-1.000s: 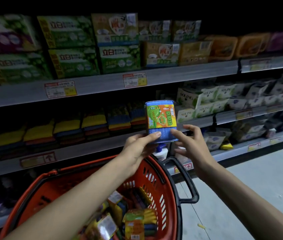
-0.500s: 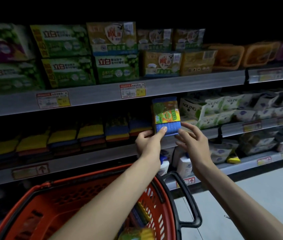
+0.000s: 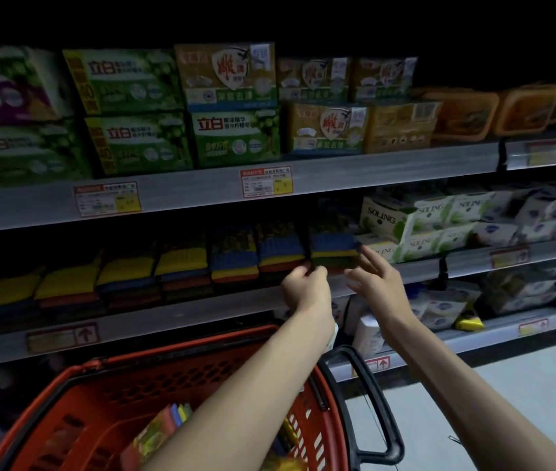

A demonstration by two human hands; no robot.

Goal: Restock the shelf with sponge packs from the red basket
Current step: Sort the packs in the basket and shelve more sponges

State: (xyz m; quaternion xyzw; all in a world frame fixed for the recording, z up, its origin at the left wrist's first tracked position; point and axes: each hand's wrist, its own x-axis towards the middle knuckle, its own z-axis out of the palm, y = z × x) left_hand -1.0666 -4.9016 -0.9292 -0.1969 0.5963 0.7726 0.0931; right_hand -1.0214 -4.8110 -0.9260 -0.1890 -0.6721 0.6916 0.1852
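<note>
Red basket [image 3: 167, 379] holds sponge packs [image 3: 164, 430]; left hand [image 3: 307, 290] pinches a shelved pack [image 3: 334, 246], right hand [image 3: 378, 287] spread open beside it.

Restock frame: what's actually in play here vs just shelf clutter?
In play: sponge pack, left hand, right hand, red basket, basket packs, shelved sponge row.
Clutter: green boxes, Soling packs, price tags, orange tubs.

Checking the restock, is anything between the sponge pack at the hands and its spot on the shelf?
Nothing visible does. The blue-topped wrapped sponge pack already sits on the grey shelf, between the sponge row and white SOLING boxes.
</note>
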